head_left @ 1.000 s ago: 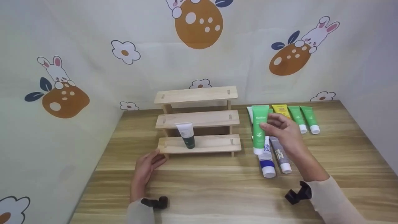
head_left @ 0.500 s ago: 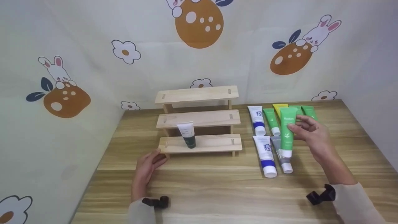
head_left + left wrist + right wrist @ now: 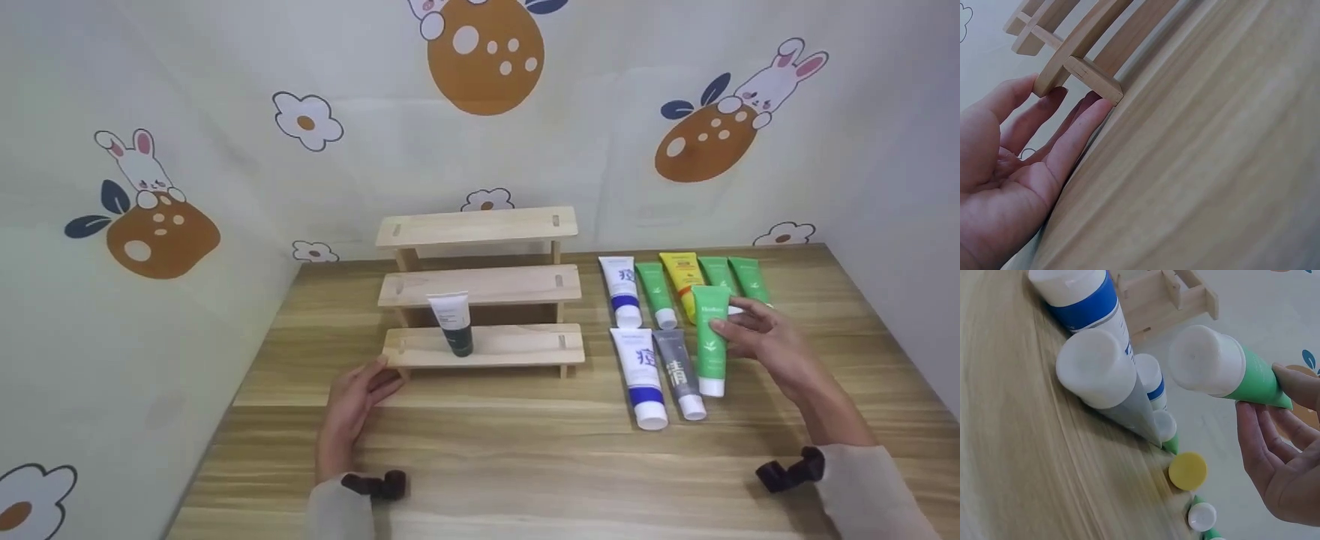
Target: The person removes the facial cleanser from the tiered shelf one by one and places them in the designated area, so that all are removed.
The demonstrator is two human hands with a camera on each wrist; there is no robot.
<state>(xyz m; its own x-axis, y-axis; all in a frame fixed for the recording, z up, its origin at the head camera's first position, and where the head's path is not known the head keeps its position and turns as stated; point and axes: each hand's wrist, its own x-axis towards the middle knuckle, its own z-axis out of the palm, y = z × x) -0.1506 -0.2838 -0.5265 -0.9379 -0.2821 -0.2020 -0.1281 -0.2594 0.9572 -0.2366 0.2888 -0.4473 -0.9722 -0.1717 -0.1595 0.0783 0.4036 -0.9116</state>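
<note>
My right hand (image 3: 780, 349) pinches a green tube (image 3: 711, 341) with a white cap, thumb in front and fingers behind. In the right wrist view this tube is raised off the table, cap toward the camera. Just left of it lies a grey tube (image 3: 679, 375), and beside that a larger white-and-blue tube (image 3: 637, 367). My left hand (image 3: 356, 401) holds the front left corner of a three-step wooden shelf (image 3: 525, 349). In the left wrist view the thumb and index finger (image 3: 1039, 115) pinch the board's end. A white-and-dark-green tube (image 3: 453, 322) stands cap down on the lowest step.
Behind the held tube lies a row of tubes: a white-and-blue one (image 3: 621, 289), a green one (image 3: 656, 292), a yellow one (image 3: 680, 274) and two more green ones, partly covered by the hand. A printed cloth (image 3: 375, 150) hangs behind the wooden table (image 3: 480, 465).
The right hand has carried the green tube rightward, then lower and nearer the front, from over the white-and-blue tube to beside the grey one. The left hand keeps its place on the shelf.
</note>
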